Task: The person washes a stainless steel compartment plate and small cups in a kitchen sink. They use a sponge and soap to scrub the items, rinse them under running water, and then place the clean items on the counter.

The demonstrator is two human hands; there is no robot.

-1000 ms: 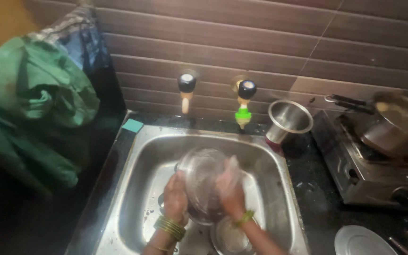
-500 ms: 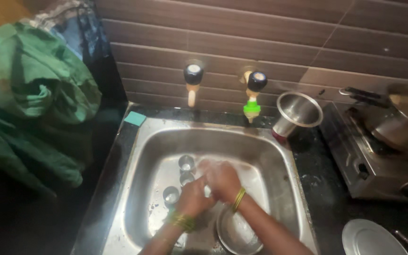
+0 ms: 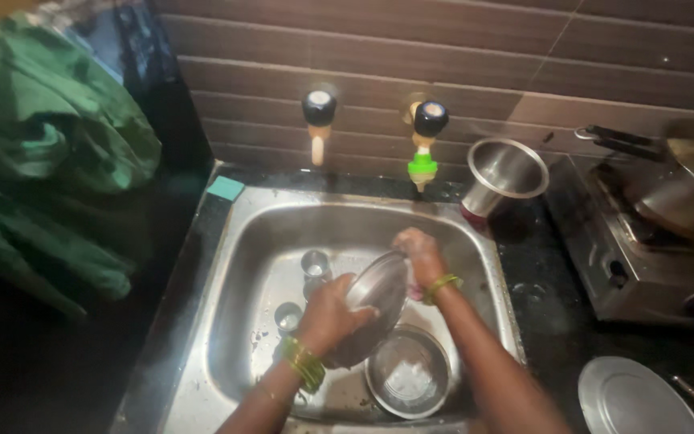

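Steel plate (image 3: 375, 301) is held tilted on edge inside the steel sink (image 3: 226, 265), above a steel bowl (image 3: 408, 374). Left hand (image 3: 327, 317) is closed around the plate's lower rim; right hand (image 3: 418, 251) is closed over the upper rim, apparently with a scrubbing pad, though this cannot be confirmed. 2 small steel cups (image 3: 315, 264) stand on the sink floor to the left. 2 taps (image 3: 319, 120) are mounted on the tiled wall; no running water is seen. Step judged: scrubbing. Rinsing would call for an opened tap.

Single head-worn view, steeply down and close over the sink (image 3: 226, 265); tiled wall beyond
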